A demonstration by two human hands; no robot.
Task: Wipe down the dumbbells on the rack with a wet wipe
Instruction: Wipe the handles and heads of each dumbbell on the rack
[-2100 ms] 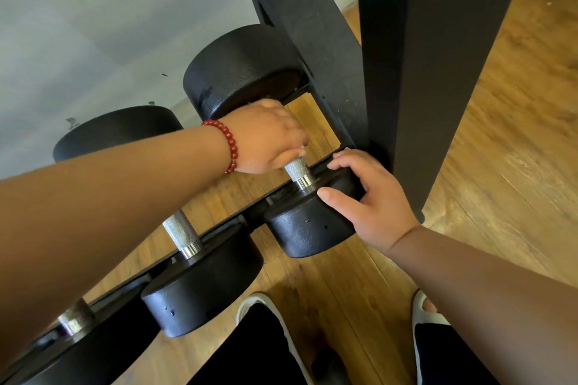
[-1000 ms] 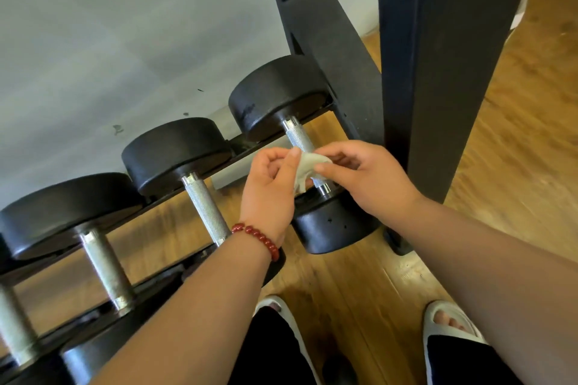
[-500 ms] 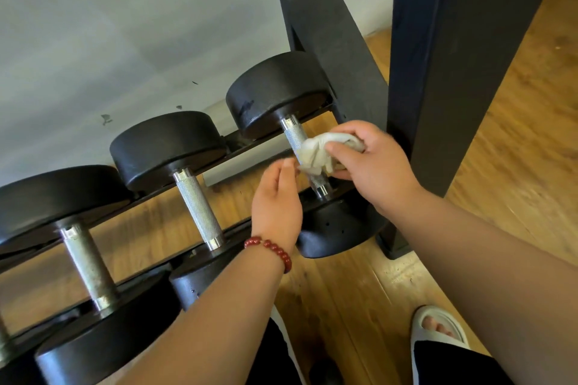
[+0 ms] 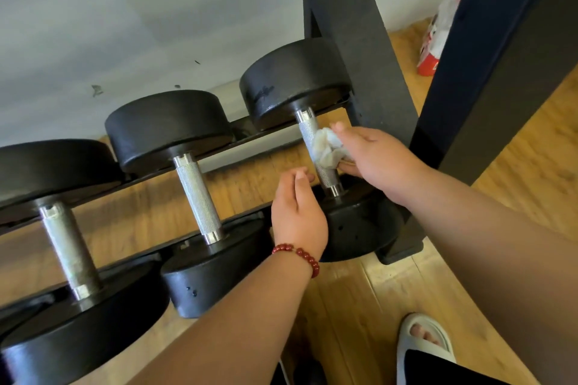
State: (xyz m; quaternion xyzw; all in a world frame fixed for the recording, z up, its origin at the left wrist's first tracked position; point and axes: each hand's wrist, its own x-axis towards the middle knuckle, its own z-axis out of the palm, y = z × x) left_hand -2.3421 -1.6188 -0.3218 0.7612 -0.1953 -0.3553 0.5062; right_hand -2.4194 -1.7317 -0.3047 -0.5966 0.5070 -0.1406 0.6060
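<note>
The step in hand is rubbing the knurled handle (image 4: 326, 176) of the right dumbbell (image 4: 294, 78), which lies at the right end of the rack (image 4: 369, 56). The right hand (image 4: 378, 159) pinches the bunched wet wipe (image 4: 327, 148) between thumb and fingers and presses it against the right flank of that handle, around its middle. The left hand (image 4: 297, 212) hovers just beside the handle's lower part, fingers loosely curled, gripping nothing.

To do this well, I would fold the wipe round the bar so it hugs the full girth. Then twist while drawing it from the far collar to the near one, since knurling likely traps grime in its grooves. The free hand could steady the near head so the dumbbell does not roll on its rails. A fresh face of the wipe would suit the heads afterwards. Whether the wipe already reaches behind the bar cannot be told from this angle.

Counted:
- **Dumbbells:** three on this tier, the right one, the middle dumbbell (image 4: 197, 194) and the left dumbbell (image 4: 67, 247). The last is cut by the frame edge, so more may lie beyond.
- **Wipes:** one.
- **Hands:** two.
- **On the wooden floor (image 4: 516, 150):** one pale slipper (image 4: 420, 344).
</note>
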